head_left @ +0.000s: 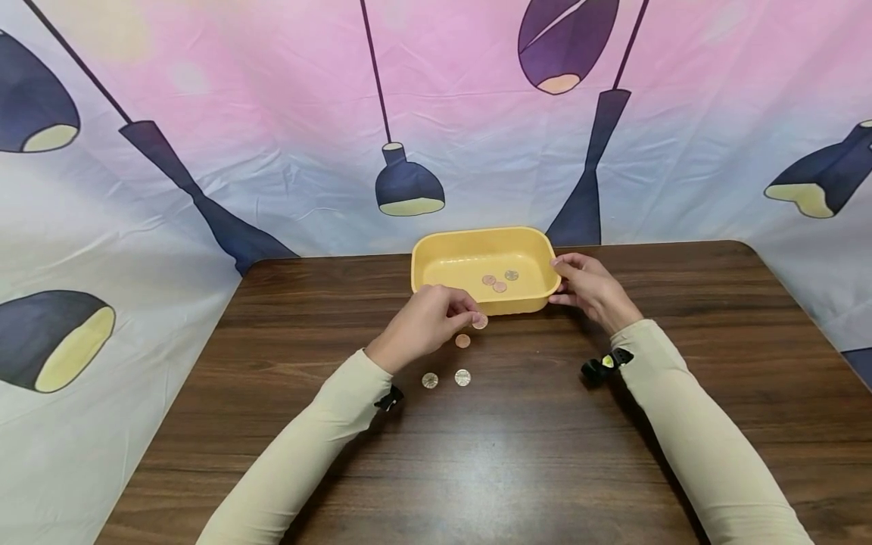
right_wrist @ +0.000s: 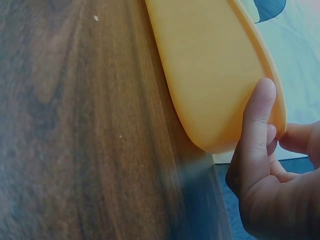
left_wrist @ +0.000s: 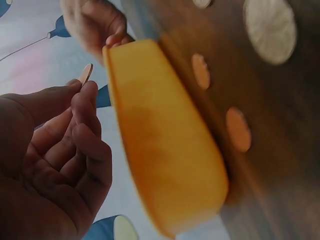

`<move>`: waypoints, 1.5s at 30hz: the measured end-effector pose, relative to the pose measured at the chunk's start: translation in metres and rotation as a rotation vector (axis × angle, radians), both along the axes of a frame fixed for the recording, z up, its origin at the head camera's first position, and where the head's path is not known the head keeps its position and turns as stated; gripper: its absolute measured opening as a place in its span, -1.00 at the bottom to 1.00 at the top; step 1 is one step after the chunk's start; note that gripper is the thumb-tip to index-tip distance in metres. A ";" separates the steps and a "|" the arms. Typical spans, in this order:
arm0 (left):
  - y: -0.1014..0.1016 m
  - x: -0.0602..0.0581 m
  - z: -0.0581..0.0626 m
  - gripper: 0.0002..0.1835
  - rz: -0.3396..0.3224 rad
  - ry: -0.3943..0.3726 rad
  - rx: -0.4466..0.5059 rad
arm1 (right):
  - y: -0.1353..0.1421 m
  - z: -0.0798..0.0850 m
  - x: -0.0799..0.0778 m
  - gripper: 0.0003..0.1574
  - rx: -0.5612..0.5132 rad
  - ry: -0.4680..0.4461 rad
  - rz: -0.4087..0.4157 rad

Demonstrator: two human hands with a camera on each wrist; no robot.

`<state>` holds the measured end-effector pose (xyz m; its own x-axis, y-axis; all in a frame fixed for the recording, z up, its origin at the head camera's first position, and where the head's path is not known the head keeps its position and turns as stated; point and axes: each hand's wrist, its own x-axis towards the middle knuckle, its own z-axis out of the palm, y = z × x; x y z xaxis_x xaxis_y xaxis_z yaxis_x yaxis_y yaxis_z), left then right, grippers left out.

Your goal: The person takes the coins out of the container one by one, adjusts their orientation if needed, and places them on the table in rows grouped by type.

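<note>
My left hand (head_left: 436, 314) pinches a copper coin (left_wrist: 86, 73) between thumb and index finger, in front of the tub's near wall. A yellow plastic tub (head_left: 487, 306) stands at the back of the table, and my right hand (head_left: 591, 288) grips its right end, thumb at the rim. Inside the tub lie several coins, copper ones (head_left: 500, 287) and a silver one (head_left: 512, 275). On the table near my left hand are two copper coins, one (left_wrist: 238, 129) nearer the tub's left end in the left wrist view. Two silver coins (head_left: 430, 381) lie closer to me.
The dark wood table (head_left: 518, 454) ends just behind the tub, against a hanging cloth (head_left: 327, 182) printed with lamps. A black strap with a small device (head_left: 602, 367) sits on my right wrist, and another black strap (head_left: 390, 398) on my left.
</note>
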<state>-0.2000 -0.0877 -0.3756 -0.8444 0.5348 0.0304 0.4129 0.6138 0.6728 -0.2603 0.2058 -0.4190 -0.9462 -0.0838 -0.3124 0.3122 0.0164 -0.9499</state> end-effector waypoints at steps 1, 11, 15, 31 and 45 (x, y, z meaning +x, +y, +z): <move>0.001 0.000 -0.002 -0.90 -0.001 -0.014 -0.002 | 0.000 0.000 0.000 -0.72 -0.001 0.000 -0.001; 0.009 -0.001 -0.023 -0.88 0.031 -0.030 -0.116 | 0.001 -0.001 0.001 -0.73 -0.012 0.003 0.002; 0.016 -0.003 -0.028 -0.85 0.051 -0.012 -0.212 | 0.001 -0.001 0.001 -0.71 -0.001 0.003 0.000; 0.045 -0.008 -0.034 -0.45 0.073 0.055 -0.531 | -0.002 0.000 0.002 -0.62 0.017 0.018 0.007; 0.055 -0.010 -0.035 -0.54 0.123 0.054 -0.693 | -0.002 0.000 0.001 -0.63 0.025 0.017 0.006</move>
